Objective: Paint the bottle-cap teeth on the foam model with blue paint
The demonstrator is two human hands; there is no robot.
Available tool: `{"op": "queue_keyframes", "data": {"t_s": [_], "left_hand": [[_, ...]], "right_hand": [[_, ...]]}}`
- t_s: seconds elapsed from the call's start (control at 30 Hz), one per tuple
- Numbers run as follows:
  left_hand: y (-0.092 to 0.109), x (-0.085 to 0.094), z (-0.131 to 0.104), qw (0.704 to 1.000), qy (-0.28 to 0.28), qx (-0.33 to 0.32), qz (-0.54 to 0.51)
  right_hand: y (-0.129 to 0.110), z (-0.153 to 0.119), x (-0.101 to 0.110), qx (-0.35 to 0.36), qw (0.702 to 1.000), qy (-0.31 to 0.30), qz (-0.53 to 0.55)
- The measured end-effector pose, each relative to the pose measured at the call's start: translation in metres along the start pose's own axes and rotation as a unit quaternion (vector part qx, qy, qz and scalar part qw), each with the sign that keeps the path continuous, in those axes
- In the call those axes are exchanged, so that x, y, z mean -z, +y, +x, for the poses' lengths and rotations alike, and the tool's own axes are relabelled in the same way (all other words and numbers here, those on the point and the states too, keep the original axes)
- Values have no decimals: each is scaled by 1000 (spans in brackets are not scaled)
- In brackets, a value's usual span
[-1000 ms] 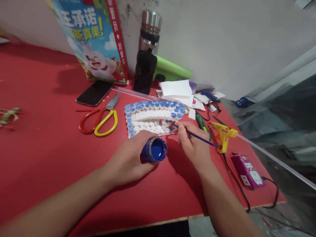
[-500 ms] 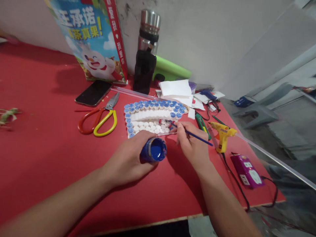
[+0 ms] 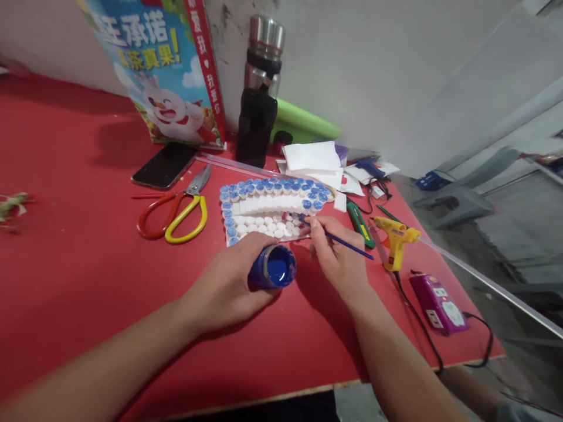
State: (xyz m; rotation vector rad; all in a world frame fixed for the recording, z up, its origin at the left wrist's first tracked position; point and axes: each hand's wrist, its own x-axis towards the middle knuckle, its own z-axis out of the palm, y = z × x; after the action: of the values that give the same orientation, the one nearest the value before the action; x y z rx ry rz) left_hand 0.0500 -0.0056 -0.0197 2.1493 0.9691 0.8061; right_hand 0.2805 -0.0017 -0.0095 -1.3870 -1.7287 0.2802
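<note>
My left hand is wrapped round a jar of blue paint, its open mouth tilted toward me. Between the fingers of my right hand is a thin blue paintbrush, its tip over the right part of the craft piece. Rows of small round discs cover that piece. Those along its top and left edges are blue on top, while the lower ones are white, with a band of white strips between. Near the brush tip a few discs show red marks. My fingers hide the piece's lower right corner.
Scissors and a phone lie to the left. Behind stand a printed bag, a steel flask and a black upright object. At right are a green cutter, a yellow glue gun and a purple power socket.
My right hand and the paintbrush have shifted slightly left along the craft piece. My left hand keeps the paint jar in nearly the same place. A forearm now shows below the table edge at lower right.
</note>
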Motion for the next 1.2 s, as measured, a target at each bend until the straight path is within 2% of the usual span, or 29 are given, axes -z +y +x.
{"op": "queue_keyframes", "data": {"t_s": [0.27, 0.47, 0.67, 0.87, 1.07, 1.2], "left_hand": [[1, 1, 0, 1000, -3, 5, -5], [0, -1, -3, 1000, 3, 3, -9], [-2, -2, -2, 1000, 10, 2, -6], [-2, -1, -1, 1000, 10, 7, -5], [-1, -1, -2, 1000, 12, 11, -6], [-1, -1, -2, 1000, 9, 10, -12]], "right_hand": [[-1, 1, 3, -12, 1000, 17, -20], [0, 1, 0, 8, 1000, -5, -15], [0, 0, 2, -1, 1000, 14, -14], [2, 1, -1, 17, 1000, -9, -13], [1, -1, 4, 6, 1000, 14, -27], [0, -1, 3, 9, 1000, 9, -22]]}}
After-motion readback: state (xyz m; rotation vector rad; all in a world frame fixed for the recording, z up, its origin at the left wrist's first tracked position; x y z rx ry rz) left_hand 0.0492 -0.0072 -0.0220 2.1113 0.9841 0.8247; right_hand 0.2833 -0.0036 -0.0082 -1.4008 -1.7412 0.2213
